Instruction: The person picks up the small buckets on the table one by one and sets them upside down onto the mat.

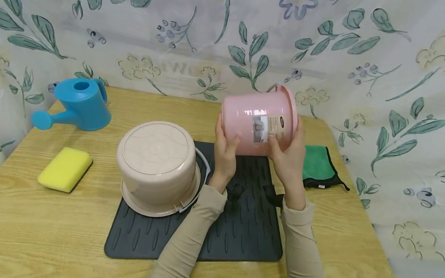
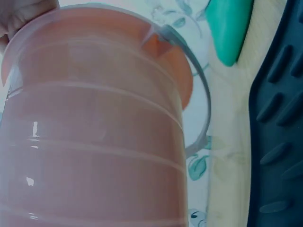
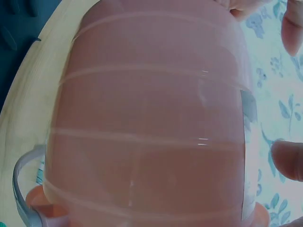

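Observation:
A pink bucket (image 1: 242, 131) with a printed label (image 1: 267, 129) is held up on its side over the dark ridged mat (image 1: 240, 225), its rim to the right. My left hand (image 1: 224, 158) grips it near the base, thumb on the front wall. At the rim end my right hand (image 1: 290, 164) grips it, thumb close to the label. The left wrist view shows the bucket's grey handle (image 2: 206, 94) hanging off the rim. A beige bucket (image 1: 156, 164) stands upside down on the left of the mat, beside my left forearm.
A blue watering can (image 1: 83, 105) stands at the back left of the wooden table (image 1: 86, 232). In front of it lies a yellow sponge (image 1: 65, 170). A green cloth with black edging (image 1: 316, 161) lies right of the mat. A floral curtain (image 1: 198, 39) hangs behind the table.

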